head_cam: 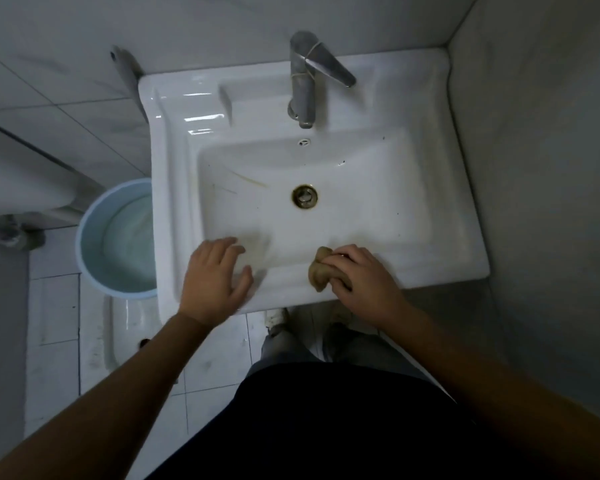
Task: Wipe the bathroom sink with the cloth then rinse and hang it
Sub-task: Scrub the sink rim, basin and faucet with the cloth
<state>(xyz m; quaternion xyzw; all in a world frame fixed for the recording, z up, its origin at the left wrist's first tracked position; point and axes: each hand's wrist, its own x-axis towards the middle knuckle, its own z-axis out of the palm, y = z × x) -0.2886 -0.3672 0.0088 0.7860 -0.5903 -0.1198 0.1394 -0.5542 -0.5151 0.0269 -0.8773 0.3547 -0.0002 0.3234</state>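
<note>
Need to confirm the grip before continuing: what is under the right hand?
A bunched tan cloth, gripped by the right hand on the front rim of the sink. Its left end sticks out; the rest, and the rim beneath it, are covered.

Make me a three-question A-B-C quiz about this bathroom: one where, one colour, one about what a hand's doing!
1. Where is the light blue round plastic bucket? A) in the white ceramic sink B) on the floor, left of it C) held up
2. What colour is the crumpled cloth? A) red B) tan-brown C) green
3. The left hand is: A) gripping the cloth B) a fist C) open at the sink's front rim
Answers: B, it stands on the floor beside the sink; B, tan-brown in the right hand; C, fingers spread, holding nothing.
</note>
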